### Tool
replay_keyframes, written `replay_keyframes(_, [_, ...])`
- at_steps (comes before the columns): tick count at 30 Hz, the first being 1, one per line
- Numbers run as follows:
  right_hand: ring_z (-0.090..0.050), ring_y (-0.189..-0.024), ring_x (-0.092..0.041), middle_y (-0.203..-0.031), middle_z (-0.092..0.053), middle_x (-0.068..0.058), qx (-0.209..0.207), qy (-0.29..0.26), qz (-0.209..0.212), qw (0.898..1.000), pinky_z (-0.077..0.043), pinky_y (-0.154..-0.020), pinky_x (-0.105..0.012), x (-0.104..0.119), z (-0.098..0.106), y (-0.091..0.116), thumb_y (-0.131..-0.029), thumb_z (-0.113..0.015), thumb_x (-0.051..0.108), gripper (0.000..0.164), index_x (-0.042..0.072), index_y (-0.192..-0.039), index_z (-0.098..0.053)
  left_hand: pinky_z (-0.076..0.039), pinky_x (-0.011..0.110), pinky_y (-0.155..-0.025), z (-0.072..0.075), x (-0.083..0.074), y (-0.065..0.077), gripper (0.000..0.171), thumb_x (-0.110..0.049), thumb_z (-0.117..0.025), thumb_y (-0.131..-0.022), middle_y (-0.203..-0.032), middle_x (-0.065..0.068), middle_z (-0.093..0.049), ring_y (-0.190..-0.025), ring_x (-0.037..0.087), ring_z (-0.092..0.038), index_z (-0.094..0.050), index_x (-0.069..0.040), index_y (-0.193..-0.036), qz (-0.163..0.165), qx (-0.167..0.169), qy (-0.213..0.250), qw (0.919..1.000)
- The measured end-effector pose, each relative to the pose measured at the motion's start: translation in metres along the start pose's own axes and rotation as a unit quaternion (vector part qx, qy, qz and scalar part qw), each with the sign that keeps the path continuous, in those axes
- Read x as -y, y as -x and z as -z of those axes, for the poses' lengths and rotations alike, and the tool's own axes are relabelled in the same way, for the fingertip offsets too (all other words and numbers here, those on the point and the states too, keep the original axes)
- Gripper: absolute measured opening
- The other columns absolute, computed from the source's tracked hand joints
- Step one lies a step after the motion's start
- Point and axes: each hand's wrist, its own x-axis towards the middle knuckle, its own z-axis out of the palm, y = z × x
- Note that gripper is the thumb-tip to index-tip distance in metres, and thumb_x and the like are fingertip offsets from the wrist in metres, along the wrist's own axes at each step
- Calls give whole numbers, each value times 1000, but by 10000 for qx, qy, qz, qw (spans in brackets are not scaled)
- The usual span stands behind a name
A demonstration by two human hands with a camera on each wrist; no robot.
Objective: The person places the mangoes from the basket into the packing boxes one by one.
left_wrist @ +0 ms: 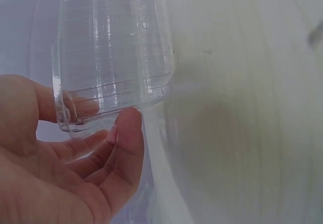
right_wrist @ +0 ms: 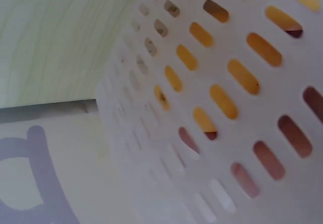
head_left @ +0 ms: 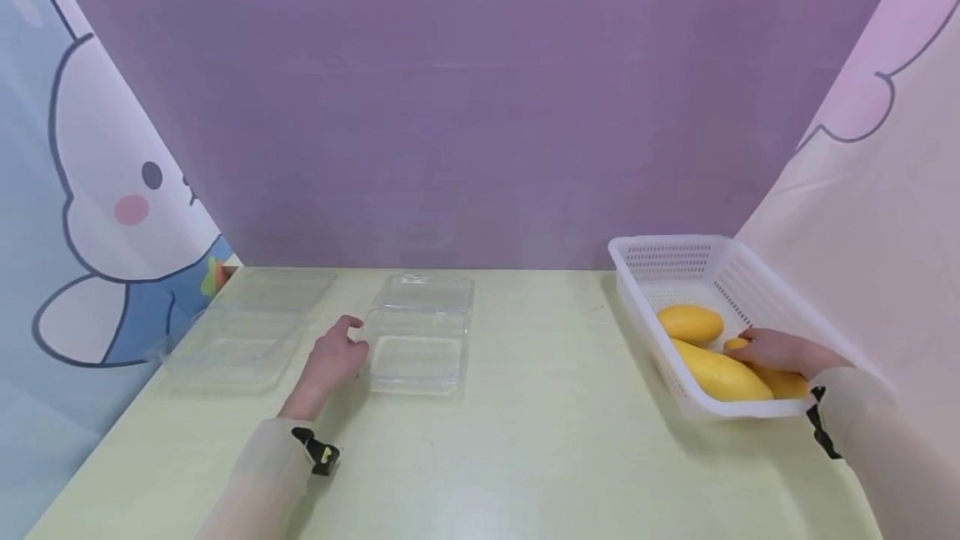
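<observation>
R hand [head_left: 780, 350] is down in the basket [head_left: 663, 265], fingers curved over a mango [head_left: 783, 383] in what looks like a grip; it hides most of the fruit, so the long axis is a guess, approx. far-L to near-R. L hand [head_left: 337, 361] is at the L edge of a clear box [head_left: 417, 361], thumb & finger curved at the plastic; can't tell if it's pinched or just touched.

Mango lies well R of the box, w/ the basket's L wall & a stretch of bench [head_left: 540, 432] btwn; R hand is nearer the fruit, L hand nearer the box, whose long axis runs away from the person.

Pose: R forearm comes in from lower R, wrist by the near-R rim, palm down, fingers pointing L. L forearm reaches fwd from lower L, thumb side toward the box. 2 other mangoes [head_left: 722, 373] sit just L of R hand; 2nd box [head_left: 232, 352] is L of L hand.
</observation>
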Motion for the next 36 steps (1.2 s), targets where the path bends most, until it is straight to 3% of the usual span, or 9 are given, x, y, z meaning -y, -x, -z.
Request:
replay_keyframes(7, [-56,-97,-30,-106,-60,-15,-160,196,140,9996,-46,-87,-47,3,-1,4,-104,-49,37,53,-13,-123,-53,-47,34,-59,-1,1,0,50,-14,-45,-97,-100,20,-66,-69,22,-61,-41,5,-143,5,-8,18,10000])
replay_keyframes(12, [-55,-100,-33,-108,-60,-17,-387,279,160,9987,-44,-89,-52,4,1,9,-105,-48,40,55,-11,-124,-55,-48,35,-60,-2,1,1,50,-14,-47,-97,-102,20,-66,-71,23,-62,-41,5,-143,-19,-45,39,10000])
replay_keyframes(15, [-56,-100,-35,-112,-60,-22,-507,147,199,9984,-45,-91,-56,4,3,10,-105,-46,40,61,-16,-130,-49,-49,35,-60,-3,1,1,50,-14,-47,-97,-101,20,-66,-70,23,-63,-41,4,-143,-20,-63,99,9999])
replay_keyframes(18, [-57,-97,-32,-112,-60,-21,-558,-54,236,9981,-47,-89,-50,4,4,10,-106,-44,40,64,-18,-133,-44,-49,34,-61,-5,1,0,50,-14,-48,-98,-103,21,-66,-71,23,-63,-42,4,-144,-5,-48,171,9998])
replay_keyframes(22, [-57,-95,-27,-110,-60,-16,-519,-367,137,9979,-48,-84,-40,4,5,12,-108,-40,41,64,-16,-137,-40,-49,34,-60,-7,0,1,51,-14,-48,-98,-105,21,-66,-70,22,-63,-41,4,-145,11,7,239,9997])
replay_keyframes(29, [-56,-99,-29,-114,-59,-19,-683,-609,135,9957,-46,-86,-42,10,10,17,-108,-37,45,70,-16,-142,-34,-49,34,-57,-7,-1,5,51,-14,-48,-100,-102,20,-64,-69,21,-63,-39,5,-146,-76,66,371,9993])
replay_keyframes(36, [-57,-96,-26,-112,-59,-15,-712,-799,265,9939,-46,-82,-35,21,13,24,-108,-37,47,73,-14,-146,-30,-52,35,-62,-9,-3,7,48,-13,-49,-98,-102,20,-64,-70,21,-65,-42,6,-142,-14,150,610,9980])
